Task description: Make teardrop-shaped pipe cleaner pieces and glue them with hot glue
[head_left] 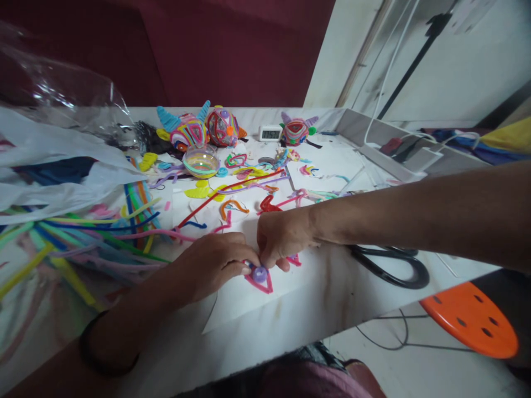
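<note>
A small piece with a purple coil [260, 275] and a pink pointed outline [265, 288] lies on white paper [232, 309] near the table's front. My left hand [215, 260] pinches its left edge, thumb and index finger together. From the right, my right hand [282, 235] reaches in with curled fingers, its fingertips pressed at the top of the coil. More pink outline shows just beside my right fingers. The fingers hide the upper part of the piece.
Black-handled scissors [392, 268] lie to the right. Colourful pipe cleaners [83, 243] spread over the left side. Behind are a clear bowl [201, 162], decorated balls [223, 127], a small digital clock [269, 133] and a grey tray [373, 145]. An orange stool [473, 320] stands below the table.
</note>
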The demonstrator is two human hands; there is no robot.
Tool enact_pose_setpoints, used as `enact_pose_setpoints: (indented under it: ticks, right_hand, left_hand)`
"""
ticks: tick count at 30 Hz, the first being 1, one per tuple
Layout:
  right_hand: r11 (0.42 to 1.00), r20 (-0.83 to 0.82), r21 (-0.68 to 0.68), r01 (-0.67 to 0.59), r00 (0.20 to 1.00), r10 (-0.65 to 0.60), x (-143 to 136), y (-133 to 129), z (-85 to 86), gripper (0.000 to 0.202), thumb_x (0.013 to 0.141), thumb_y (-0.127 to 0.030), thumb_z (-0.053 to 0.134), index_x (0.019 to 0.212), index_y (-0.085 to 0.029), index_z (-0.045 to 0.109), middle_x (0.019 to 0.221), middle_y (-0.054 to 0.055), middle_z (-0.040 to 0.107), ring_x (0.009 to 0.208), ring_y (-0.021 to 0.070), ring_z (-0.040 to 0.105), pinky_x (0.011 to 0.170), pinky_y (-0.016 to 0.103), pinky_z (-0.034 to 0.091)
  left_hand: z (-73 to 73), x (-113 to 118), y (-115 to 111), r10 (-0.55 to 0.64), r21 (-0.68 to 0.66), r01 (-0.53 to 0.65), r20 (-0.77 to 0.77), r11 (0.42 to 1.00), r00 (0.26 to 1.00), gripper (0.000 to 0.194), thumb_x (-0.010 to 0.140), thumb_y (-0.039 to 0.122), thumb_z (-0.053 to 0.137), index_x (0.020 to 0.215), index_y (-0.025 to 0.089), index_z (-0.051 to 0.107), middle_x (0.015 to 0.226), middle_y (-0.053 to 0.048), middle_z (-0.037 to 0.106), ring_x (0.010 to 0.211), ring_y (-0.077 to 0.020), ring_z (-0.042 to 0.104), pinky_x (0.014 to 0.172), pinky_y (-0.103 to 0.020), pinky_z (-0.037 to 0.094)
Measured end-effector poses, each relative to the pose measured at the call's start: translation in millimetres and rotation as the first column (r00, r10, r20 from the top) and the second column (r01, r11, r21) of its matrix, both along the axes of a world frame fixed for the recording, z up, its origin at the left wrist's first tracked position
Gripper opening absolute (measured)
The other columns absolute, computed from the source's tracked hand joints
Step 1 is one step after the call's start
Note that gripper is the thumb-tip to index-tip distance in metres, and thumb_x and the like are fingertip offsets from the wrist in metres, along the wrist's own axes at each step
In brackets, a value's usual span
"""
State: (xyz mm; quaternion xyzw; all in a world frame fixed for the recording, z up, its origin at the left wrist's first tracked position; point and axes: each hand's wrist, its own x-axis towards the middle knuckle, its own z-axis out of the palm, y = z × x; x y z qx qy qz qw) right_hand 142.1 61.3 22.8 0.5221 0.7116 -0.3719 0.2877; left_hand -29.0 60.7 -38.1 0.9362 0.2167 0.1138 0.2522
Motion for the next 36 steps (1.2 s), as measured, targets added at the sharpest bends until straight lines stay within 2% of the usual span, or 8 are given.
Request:
enact_pose_setpoints:
  ticks: [8,20,26,29,32,36]
  right_hand:
    - [0.998,-0.018,-0.038,0.047,0.999,-0.047,0,0,2.5,0.018,0.090,-0.029,0.059,0.083,-0.012,0.060,0.073,-0.002,0.058,0.062,0.0091,0.054,0.057,0.023,0.046]
    - [0.998,-0.053,-0.048,0.029,0.998,-0.031,1,-1,1.3,0.018,0.091,-0.029,0.057,0.083,-0.012,0.060,0.071,-0.002,0.057,0.060,0.0086,0.053,0.056,0.022,0.046]
    - [0.997,-0.004,0.040,-0.069,0.998,0.069,-3,-4,8.3,0.022,0.089,-0.027,0.059,0.073,-0.012,0.060,0.068,-0.003,0.058,0.061,0.0094,0.053,0.057,0.022,0.044]
    - [0.989,0.023,0.092,-0.118,0.993,0.117,-5,-6,11.1,0.025,0.087,-0.024,0.060,0.065,-0.013,0.058,0.062,-0.004,0.056,0.058,0.0093,0.053,0.056,0.022,0.043]
    - [0.979,0.000,0.143,-0.145,0.989,0.147,-3,-6,10.5,0.019,0.085,-0.021,0.061,0.067,-0.013,0.060,0.059,-0.004,0.056,0.056,0.0092,0.053,0.054,0.022,0.041]
    - [0.958,-0.056,0.245,-0.148,0.985,0.166,5,-4,15.2,0.010,0.078,-0.019,0.063,0.073,-0.011,0.066,0.061,-0.002,0.059,0.059,0.0092,0.052,0.052,0.020,0.034]
  left_hand:
    - [0.9,0,0,-0.018,-0.003,0.018,-0.013,1.000,1.000,0.019,0.088,0.014,0.050,0.090,0.020,0.068,0.087,-0.001,0.064,0.083,-0.0130,0.059,0.072,-0.022,0.042]
    - [-0.9,1,0,0.012,-0.026,-0.012,-0.014,1.000,1.000,0.017,0.087,0.016,0.049,0.090,0.021,0.066,0.087,0.000,0.064,0.083,-0.0138,0.058,0.072,-0.023,0.040]
    - [2.2,3,-2,0.126,-0.039,-0.128,-0.055,0.991,0.991,0.013,0.079,0.014,0.055,0.088,0.020,0.062,0.072,0.003,0.057,0.066,-0.0123,0.051,0.057,-0.023,0.033]
    - [4.0,4,-4,0.141,-0.050,-0.144,-0.056,0.988,0.988,0.010,0.079,0.014,0.056,0.086,0.020,0.061,0.066,0.004,0.051,0.059,-0.0110,0.046,0.053,-0.023,0.030]
    - [4.3,4,-4,0.147,-0.041,-0.150,-0.069,0.988,0.987,0.012,0.079,0.017,0.056,0.089,0.020,0.062,0.065,0.004,0.052,0.059,-0.0111,0.046,0.052,-0.023,0.030]
    - [3.3,3,-3,0.117,-0.021,-0.119,-0.071,0.993,0.991,0.024,0.081,0.016,0.056,0.102,0.023,0.064,0.071,0.003,0.058,0.065,-0.0124,0.051,0.058,-0.023,0.035]
